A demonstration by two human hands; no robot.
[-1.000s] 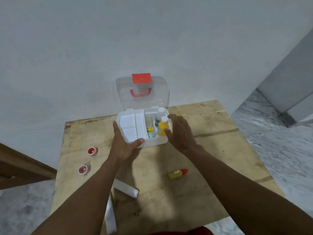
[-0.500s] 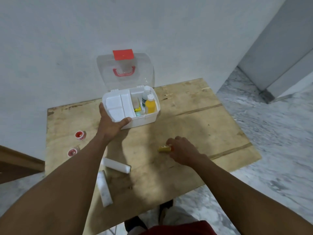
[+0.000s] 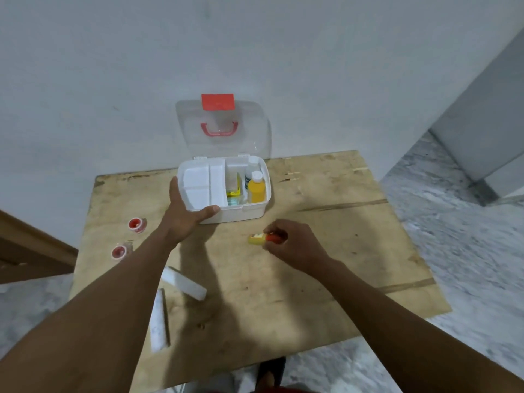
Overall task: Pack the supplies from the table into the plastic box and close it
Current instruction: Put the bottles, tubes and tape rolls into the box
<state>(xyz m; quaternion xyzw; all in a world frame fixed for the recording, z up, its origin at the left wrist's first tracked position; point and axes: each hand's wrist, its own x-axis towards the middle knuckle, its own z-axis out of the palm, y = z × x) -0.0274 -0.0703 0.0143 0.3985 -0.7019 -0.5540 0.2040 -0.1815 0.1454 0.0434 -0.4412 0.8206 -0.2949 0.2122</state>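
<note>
The white plastic box point(image 3: 243, 212) stands open at the back of the wooden table point(image 3: 326, 251), its clear lid point(image 3: 255, 131) with a red handle leaning on the wall. Inside are a white divided tray, a yellow bottle point(image 3: 256, 188), a white bottle behind it and small packets. My left hand point(image 3: 187, 211) grips the box's front left corner. My right hand point(image 3: 286, 241) is closed around a small yellow tube with a red cap point(image 3: 259, 239), in front of the box. Two small red-and-clear tape rolls point(image 3: 136, 224) lie at the left. Two white boxes point(image 3: 185, 283) lie near my left forearm.
The table's back edge meets a pale wall. Grey marbled floor surrounds the table at right and front. A brown wooden piece point(image 3: 25, 251) stands at the far left. A dark shoe point(image 3: 269, 370) shows under the table's front edge.
My right hand left the box, came down to the yellow tube on the table and closed on it. The left hand kept its grip on the box.
</note>
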